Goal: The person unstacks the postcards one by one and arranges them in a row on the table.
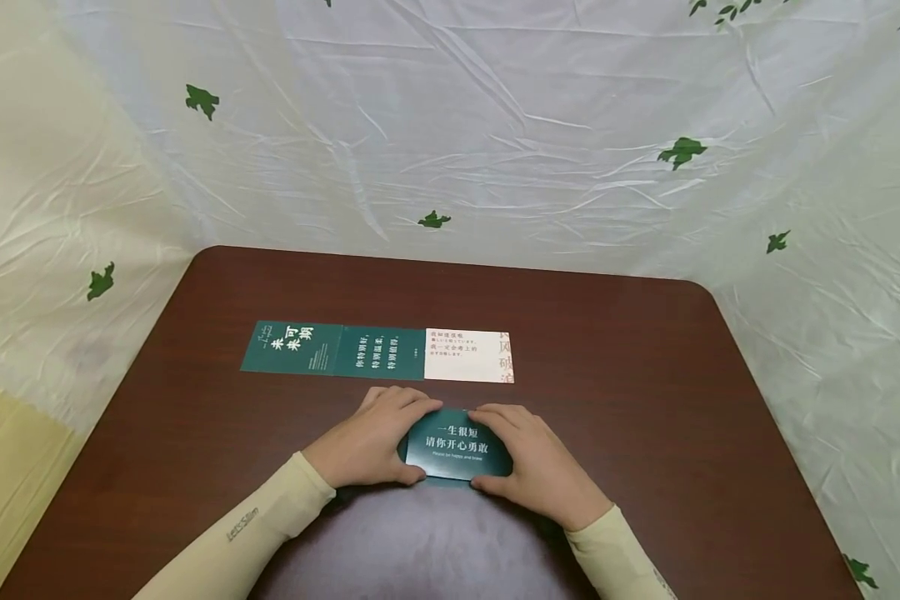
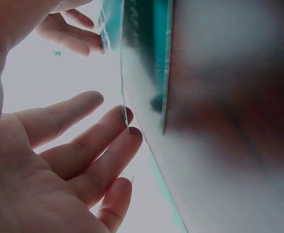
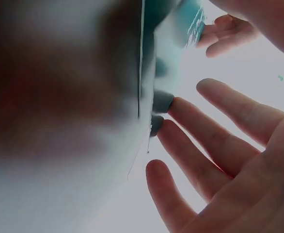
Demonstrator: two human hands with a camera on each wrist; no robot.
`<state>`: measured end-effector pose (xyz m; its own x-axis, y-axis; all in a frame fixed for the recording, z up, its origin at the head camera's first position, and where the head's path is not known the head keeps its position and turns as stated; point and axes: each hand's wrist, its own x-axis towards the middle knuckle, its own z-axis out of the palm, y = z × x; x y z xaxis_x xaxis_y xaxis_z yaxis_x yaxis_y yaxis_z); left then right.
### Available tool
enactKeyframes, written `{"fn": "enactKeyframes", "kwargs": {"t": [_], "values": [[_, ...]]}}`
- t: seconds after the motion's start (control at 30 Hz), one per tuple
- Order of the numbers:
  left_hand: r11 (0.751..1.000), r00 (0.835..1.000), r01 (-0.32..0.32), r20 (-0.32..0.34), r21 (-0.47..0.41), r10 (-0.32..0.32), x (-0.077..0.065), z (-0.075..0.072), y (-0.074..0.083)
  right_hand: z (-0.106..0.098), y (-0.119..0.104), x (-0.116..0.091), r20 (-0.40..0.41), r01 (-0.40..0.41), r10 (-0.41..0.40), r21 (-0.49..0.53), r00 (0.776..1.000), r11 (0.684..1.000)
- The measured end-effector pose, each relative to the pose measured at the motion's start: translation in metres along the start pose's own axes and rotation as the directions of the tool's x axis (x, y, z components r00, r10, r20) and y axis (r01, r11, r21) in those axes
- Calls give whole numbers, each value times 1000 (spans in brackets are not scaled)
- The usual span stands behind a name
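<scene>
Near the front edge of the table, a dark green card [image 1: 457, 446] with white printed writing lies between the two hands. My left hand [image 1: 390, 437] holds its left side, with the thumb at the near corner and fingers at the far one. The right hand [image 1: 528, 458] grips the right side in the same way. Green edges of another card show below it at the left and along the near side. In the left wrist view, the fingertips [image 2: 132, 136] meet the card's edge. In the right wrist view, two fingertips [image 3: 164, 102] reach behind the card.
Beyond the hands, two green cards [image 1: 288, 348] [image 1: 378, 350] and a white card [image 1: 465, 354] lie edge to edge in a row on the brown table [image 1: 607, 350]. A white curtain [image 1: 495, 125] with green leaf shapes surrounds the table.
</scene>
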<state>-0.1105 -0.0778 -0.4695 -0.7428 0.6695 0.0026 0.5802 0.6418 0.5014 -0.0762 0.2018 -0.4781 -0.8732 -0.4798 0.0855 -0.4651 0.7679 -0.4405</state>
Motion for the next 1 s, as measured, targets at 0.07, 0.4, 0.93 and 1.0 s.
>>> {"fn": "enactKeyframes", "kwargs": {"t": [0.07,0.4,0.93,1.0], "values": [[999,1000,-11,-4,31,11,10,-1,2,-7,7,1,1,-10,10,23,1000,1000],[979,1000,-22,8,204,21,86,-7,22,-44,60,14,-2,-77,78,56,997,995],[972,998,25,52,234,-39,190,10,31,-73,133,35,107,-285,276,74,955,956],[972,998,26,54,233,-40,197,12,32,-74,138,36,105,-291,283,62,953,955]]}}
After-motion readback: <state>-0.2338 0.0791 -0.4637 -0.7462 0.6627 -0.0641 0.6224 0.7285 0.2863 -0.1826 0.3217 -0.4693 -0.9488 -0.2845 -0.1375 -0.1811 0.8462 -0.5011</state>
